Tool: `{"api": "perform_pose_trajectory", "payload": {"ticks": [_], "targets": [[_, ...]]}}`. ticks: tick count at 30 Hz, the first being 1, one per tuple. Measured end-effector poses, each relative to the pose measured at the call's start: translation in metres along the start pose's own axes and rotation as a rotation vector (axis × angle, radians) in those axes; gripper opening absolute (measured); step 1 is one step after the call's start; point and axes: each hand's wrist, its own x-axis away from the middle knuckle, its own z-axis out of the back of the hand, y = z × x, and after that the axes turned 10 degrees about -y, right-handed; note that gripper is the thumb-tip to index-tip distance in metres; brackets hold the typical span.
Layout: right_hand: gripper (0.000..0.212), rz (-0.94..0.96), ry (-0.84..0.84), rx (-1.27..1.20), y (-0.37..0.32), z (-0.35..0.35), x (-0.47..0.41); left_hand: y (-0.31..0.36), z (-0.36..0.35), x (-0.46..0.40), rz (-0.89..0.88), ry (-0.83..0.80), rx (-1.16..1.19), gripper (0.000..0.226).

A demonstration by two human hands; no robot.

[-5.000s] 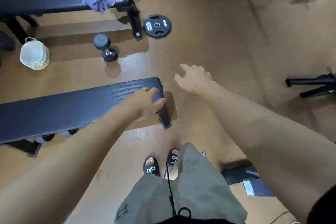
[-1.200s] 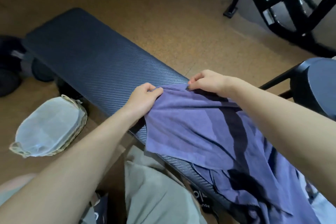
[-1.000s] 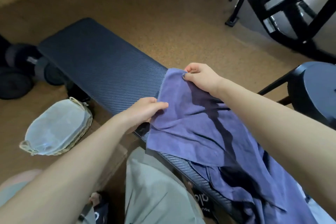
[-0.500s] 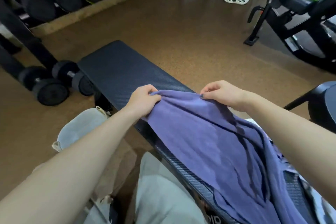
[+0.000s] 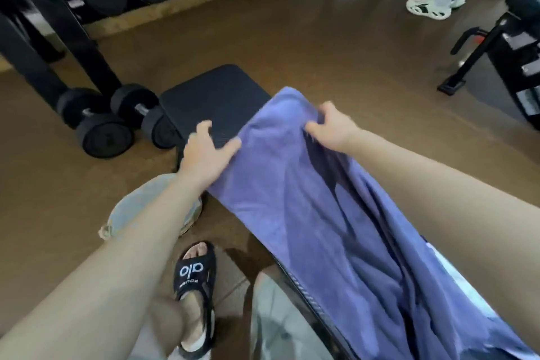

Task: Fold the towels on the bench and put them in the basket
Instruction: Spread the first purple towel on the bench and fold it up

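- The basket (image 5: 128, 207) sits on the floor at near left, beside the bench and partly hidden under your left forearm; it lies left of and nearer than both hands, so your left hand has the shorter reach to it.
- Your left hand (image 5: 204, 155) rests with fingers spread at the towel's left edge, thumb on the cloth, fingertips over bare bench (image 5: 210, 96) (whether it pinches anything I cannot tell; blur hides it).
- The purple towel (image 5: 306, 207) is spread along the bench, long axis running from its far end between your hands to the near right, where it bunches and spills toward the frame's corner. That far end points away from you and a little left, along the bench's own line.
- Your right hand (image 5: 333, 128) grips a ridge of cloth near the far end, fingers curled round it.
- Judged from this, the first fold should carry that far end back toward you, along the long axis.
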Motion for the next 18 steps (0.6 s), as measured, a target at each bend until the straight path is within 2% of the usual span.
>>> {"api": "perform_pose_trajectory", "payload": {"ticks": [2, 4, 7, 10, 13, 15, 18], "targets": [[0.062, -0.123, -0.163, 0.134, 0.019, -0.023, -0.001, -0.03, -0.024, 0.004, 0.144, -0.1, -0.038, 0.105], [0.054, -0.104, -0.144, 0.138, 0.041, -0.035, 0.002, -0.044, -0.041, 0.009, 0.202, -0.18, 0.042, 0.114], [0.036, -0.055, -0.058, 0.044, 0.057, -0.037, 0.009, -0.049, -0.043, 0.001, 0.215, -0.189, 0.117, 0.11], [0.015, 0.005, -0.029, 0.03, 0.057, -0.039, 0.013, -0.05, -0.032, -0.004, 0.22, -0.212, 0.104, 0.091], [0.011, 0.098, -0.055, -0.025, 0.042, -0.035, 0.015, -0.045, -0.025, -0.005, 0.19, -0.16, 0.096, 0.039], [0.01, 0.176, -0.069, -0.071, 0.024, -0.022, 0.012, -0.034, -0.014, -0.006, 0.119, -0.12, 0.238, 0.021], [0.012, 0.291, -0.024, -0.179, -0.017, 0.008, -0.003, -0.015, 0.012, -0.015, -0.03, -0.01, 0.608, 0.02]]}}
